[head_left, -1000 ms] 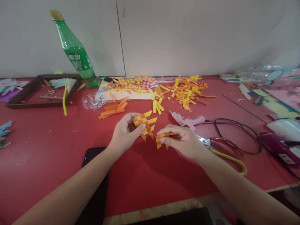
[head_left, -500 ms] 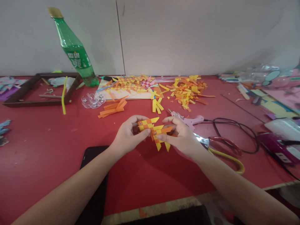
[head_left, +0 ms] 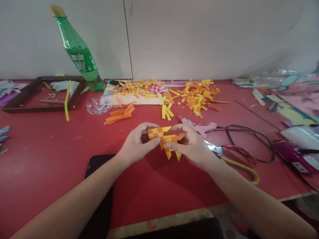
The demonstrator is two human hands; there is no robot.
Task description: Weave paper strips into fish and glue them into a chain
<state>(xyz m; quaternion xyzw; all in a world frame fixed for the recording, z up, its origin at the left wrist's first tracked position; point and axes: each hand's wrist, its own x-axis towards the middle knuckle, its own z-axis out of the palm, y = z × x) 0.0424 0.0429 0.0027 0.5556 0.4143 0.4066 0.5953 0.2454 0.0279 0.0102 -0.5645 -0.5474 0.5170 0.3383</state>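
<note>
Two woven paper fish in orange and yellow check are held just above the red table, close together. My left hand point(head_left: 139, 142) pinches the left fish point(head_left: 156, 132) between thumb and fingers; a small eye shows at its left end. The right fish point(head_left: 167, 144), also with an eye, is gripped by my right hand point(head_left: 190, 143), its yellow tips pointing down. Where the two fish meet, they overlap. Beyond my hands lie orange strips point(head_left: 120, 114), yellow strips point(head_left: 166, 111) and a heap of cut paper pieces point(head_left: 200, 96).
A pink glue gun point(head_left: 203, 128) and scissors point(head_left: 240, 166) lie right of my hands. At the left are a phone point(head_left: 99, 199), a green bottle point(head_left: 81, 59), a brown frame point(head_left: 22, 109) and a clear tray point(head_left: 94, 107). A purple device point(head_left: 294, 157) sits far right.
The left fish has shifted slightly to the right and tilted a little closer to level. Both hands keep nearly the same grip and place.
</note>
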